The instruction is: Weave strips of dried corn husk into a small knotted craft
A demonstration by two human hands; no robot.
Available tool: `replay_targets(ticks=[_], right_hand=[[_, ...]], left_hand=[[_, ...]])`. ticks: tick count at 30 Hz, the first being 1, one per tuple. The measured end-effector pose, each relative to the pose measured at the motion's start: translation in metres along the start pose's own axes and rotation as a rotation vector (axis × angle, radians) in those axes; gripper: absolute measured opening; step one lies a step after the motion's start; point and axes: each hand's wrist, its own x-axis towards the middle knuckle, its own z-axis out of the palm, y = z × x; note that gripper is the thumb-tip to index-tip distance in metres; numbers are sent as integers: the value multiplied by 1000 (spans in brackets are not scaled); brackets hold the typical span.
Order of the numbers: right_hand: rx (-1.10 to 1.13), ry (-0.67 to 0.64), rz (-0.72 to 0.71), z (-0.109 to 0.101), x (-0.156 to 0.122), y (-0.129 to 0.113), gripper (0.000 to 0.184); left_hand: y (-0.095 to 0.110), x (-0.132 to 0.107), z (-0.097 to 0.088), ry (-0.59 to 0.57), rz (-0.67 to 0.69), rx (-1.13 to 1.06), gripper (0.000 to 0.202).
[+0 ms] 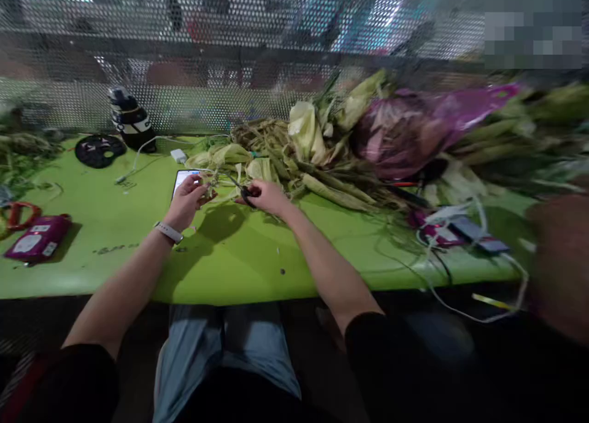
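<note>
Scissors with dark handles [247, 194] are gripped in my right hand [267, 197], their blades pointing up and left. My left hand [184, 201], with a white band on its wrist, pinches a thin pale-green plant strand [212, 182]. The strand lies close to the blades; whether they touch it is too small to tell. Just behind my left hand a phone with a lit screen [181, 178] lies partly covered on the green tabletop [221, 257]. Dry corn husks [338, 191] are heaped beyond and right of my right hand.
A dark bottle [132, 121], a black disc [100, 150] and a white charger [178, 156] stand at the back left. A magenta device [39, 239] lies at far left. Right of the husks are a pink plastic bag [398, 134], cables [430, 251] and another person's arm [559, 257].
</note>
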Motion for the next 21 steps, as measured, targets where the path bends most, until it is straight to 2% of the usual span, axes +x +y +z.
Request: replay_targets(ticks=[4, 9, 16, 21], right_hand=[[-66, -30, -12, 0, -4, -1, 42], [-251, 42, -43, -5, -8, -6, 41], [-450, 175, -262, -11, -4, 3, 39], [-474, 196, -299, -12, -2, 11, 42]], left_hand=[[-2, -1, 2, -26, 2, 6, 17], [-7, 1, 4, -52, 37, 64, 18], [-9, 9, 1, 22, 250, 147, 12], [-4, 10, -3, 18, 315, 174, 8]])
